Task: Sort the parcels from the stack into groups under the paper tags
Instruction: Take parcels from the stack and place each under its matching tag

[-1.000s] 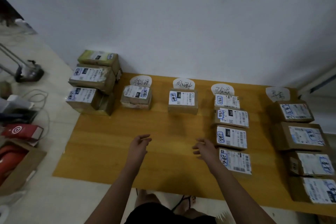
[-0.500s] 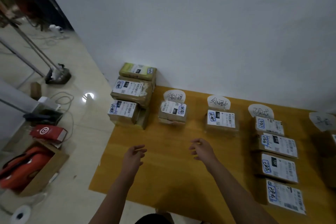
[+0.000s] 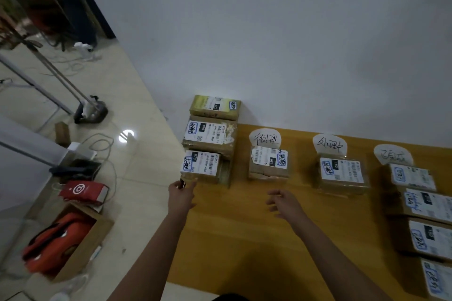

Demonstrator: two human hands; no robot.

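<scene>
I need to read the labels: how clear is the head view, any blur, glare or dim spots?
Head view: dim overall; labels on the stack fairly sharp; parcels at the right edge smeared and stretched; one bright glare spot on the floor.

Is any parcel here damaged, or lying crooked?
Yes. The parcel below the leftmost paper tag looks dented and split along its front edge, and its label sits crooked.

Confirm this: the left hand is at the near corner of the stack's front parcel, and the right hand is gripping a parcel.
Wrong on the right hand: it grips nothing and hovers open above the table. The head view shows it. The left hand is indeed at the near corner of the stack's front parcel.
</scene>
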